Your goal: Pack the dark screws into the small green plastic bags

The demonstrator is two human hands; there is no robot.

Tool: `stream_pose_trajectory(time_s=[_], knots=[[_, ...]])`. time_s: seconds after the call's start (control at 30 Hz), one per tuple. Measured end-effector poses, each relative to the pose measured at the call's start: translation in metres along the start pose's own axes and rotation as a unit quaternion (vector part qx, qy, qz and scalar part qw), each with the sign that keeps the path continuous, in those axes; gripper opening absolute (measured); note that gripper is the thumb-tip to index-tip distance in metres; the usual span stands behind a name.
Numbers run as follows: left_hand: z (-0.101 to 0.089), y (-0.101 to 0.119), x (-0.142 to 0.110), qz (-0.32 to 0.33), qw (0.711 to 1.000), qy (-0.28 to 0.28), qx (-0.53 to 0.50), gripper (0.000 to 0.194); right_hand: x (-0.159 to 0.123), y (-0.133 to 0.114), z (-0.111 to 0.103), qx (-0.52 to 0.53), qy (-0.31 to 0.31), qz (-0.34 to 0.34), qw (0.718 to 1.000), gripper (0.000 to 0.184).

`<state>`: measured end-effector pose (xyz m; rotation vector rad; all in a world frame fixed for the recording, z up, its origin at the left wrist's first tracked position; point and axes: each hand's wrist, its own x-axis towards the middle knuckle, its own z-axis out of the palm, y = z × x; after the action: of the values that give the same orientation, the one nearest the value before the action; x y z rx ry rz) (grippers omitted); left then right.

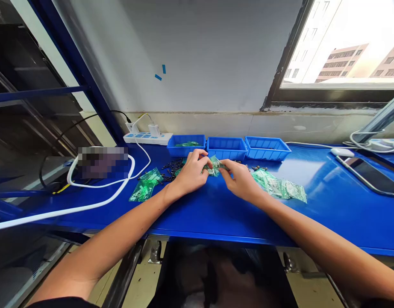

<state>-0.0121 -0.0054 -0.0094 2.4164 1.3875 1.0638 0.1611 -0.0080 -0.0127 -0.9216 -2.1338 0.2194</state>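
Note:
Between my two hands is a small green plastic bag (215,166), held above the blue table. My left hand (194,171) has its fingers curled at the bag's left side. My right hand (238,176) pinches the bag's right edge between thumb and fingers. Small dark screw-like pieces (174,166) lie in a pile behind and left of my left hand, partly hidden by it. More green bags (146,185) rest to the left of that pile. Right of my right hand lies a row of green bags (280,187) with pale contents I cannot make out.
Three blue bins stand along the wall: the left bin (186,149) holds green bags, beside a middle bin (227,153) and a right bin (267,152). A white power strip (148,137) and white cable (97,208) are at left. A phone-like dark device (371,174) lies at right.

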Motion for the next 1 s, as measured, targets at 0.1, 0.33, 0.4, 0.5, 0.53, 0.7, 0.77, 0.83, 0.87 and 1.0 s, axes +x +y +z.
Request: stream_pose_trajectory(time_s=[0.1,0.33,0.4,0.5,0.53,0.7,0.77,0.83,0.87,1.0], knots=[[-0.002,0.001,0.005,-0.107,0.99,-0.008,-0.093,0.021,-0.001,0.002,0.0,-0.01,0.015,-0.027,0.999,0.023],[-0.003,0.003,0.009,-0.181,0.933,-0.051,-0.307,0.029,-0.004,0.004,0.001,-0.022,0.018,-0.052,0.998,0.031],[-0.002,0.003,0.007,-0.139,0.954,-0.032,-0.264,0.015,-0.005,0.003,0.003,-0.014,0.01,-0.051,0.999,0.032],[-0.001,0.002,0.003,-0.066,0.982,-0.001,-0.176,0.008,-0.006,0.0,0.005,0.002,-0.003,-0.022,1.0,0.029],[-0.001,0.002,0.002,-0.036,0.988,0.01,-0.147,0.008,-0.005,-0.001,0.005,0.012,-0.003,-0.002,1.0,0.025],[-0.003,0.003,0.0,0.093,0.994,0.053,-0.036,0.01,0.003,-0.001,0.001,0.16,0.008,0.205,0.965,0.035],[-0.004,0.002,-0.001,0.115,0.992,0.056,-0.011,0.015,0.006,0.0,-0.001,0.258,0.006,0.298,0.919,0.046],[-0.004,0.002,-0.001,0.124,0.991,0.055,-0.001,0.017,0.008,-0.001,-0.003,0.331,0.001,0.351,0.876,0.044],[-0.004,0.001,-0.001,0.124,0.991,0.055,0.003,0.017,0.009,-0.001,-0.003,0.35,-0.003,0.361,0.864,0.039],[-0.001,-0.002,-0.001,0.093,0.993,0.063,0.035,0.017,0.008,-0.004,-0.002,0.326,-0.007,0.341,0.882,0.023]])
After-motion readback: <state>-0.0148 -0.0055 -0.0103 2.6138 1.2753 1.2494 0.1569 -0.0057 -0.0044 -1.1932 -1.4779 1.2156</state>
